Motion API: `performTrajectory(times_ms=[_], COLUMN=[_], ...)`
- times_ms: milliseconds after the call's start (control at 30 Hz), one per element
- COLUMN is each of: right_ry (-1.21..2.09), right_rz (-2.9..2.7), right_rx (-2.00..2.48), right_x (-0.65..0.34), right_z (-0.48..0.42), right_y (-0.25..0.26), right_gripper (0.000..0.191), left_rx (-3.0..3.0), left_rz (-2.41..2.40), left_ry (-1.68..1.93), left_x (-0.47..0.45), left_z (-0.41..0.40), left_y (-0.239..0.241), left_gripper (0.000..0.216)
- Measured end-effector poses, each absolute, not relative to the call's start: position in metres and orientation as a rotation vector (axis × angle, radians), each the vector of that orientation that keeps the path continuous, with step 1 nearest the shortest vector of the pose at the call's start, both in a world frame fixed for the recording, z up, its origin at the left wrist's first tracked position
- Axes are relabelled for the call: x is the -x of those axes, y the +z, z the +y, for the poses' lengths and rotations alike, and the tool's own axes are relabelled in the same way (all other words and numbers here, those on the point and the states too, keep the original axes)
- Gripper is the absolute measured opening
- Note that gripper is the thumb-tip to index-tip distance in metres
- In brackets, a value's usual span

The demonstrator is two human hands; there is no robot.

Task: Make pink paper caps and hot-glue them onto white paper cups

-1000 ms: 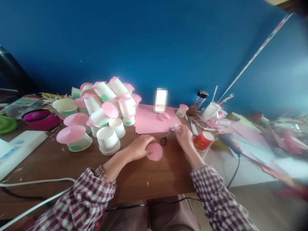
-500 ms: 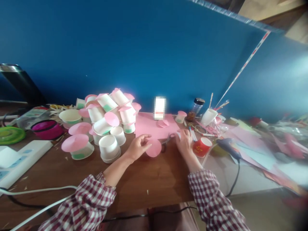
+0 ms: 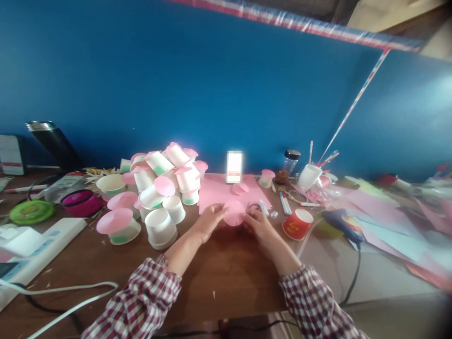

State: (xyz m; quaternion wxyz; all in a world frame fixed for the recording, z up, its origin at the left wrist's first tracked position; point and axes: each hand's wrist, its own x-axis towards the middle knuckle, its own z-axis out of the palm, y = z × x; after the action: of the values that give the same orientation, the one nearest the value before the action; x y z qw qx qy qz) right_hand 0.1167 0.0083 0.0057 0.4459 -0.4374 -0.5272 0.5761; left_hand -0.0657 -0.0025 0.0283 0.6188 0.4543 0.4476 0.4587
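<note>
A round pink paper disc (image 3: 233, 213) is held between my two hands above the brown desk. Its left edge is pinched by my left hand (image 3: 211, 220), and its right edge by my right hand (image 3: 257, 226). Behind my right fingers lie scissors (image 3: 254, 206), partly hidden, with a white glue tube (image 3: 263, 207) and its small cap (image 3: 274, 214) beside them. Pink paper sheets (image 3: 212, 188) lie beyond the disc, with smaller pink pieces (image 3: 240, 189) on top.
On the left rise piled white paper cups (image 3: 157, 163) with pink discs; plain cups (image 3: 160, 226) stand in front. A power strip (image 3: 45, 254) lies farther left. At right are a red cup (image 3: 297, 224), markers (image 3: 284, 203), a glue gun (image 3: 342, 223) and loose paper (image 3: 381, 230).
My right hand has moved left from the glue tube and taken the disc's right edge. The disc has shifted slightly up and right in my left hand. The camera view has tilted.
</note>
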Motion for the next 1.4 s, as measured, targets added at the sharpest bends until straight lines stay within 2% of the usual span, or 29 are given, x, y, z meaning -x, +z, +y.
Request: performTrajectory(times_ms=[267,500,700,1400], right_ry=[1.577,1.696,1.653,1.531], right_rz=[-1.111,-1.089,-1.113,-1.069], right_rx=[1.058,1.045,1.031,1.102], right_x=[-0.118,-0.116,-0.113,-0.107], right_z=[0.01,0.006,0.005,0.007], right_y=[0.006,0.011,0.009,0.008], right_gripper=[0.032,0.029,0.027,0.036], left_rx=[-1.214,-1.268,-1.116,-0.85], left_rz=[1.08,1.145,1.1,1.025], left_ry=[1.007,1.133,1.097,1.058], left_x=[0.064,0.061,0.058,0.055], left_z=[-0.004,-0.006,-0.008,-0.01], left_y=[0.008,0.003,0.003,0.005], left_gripper=[0.028,0.029,0.024,0.028])
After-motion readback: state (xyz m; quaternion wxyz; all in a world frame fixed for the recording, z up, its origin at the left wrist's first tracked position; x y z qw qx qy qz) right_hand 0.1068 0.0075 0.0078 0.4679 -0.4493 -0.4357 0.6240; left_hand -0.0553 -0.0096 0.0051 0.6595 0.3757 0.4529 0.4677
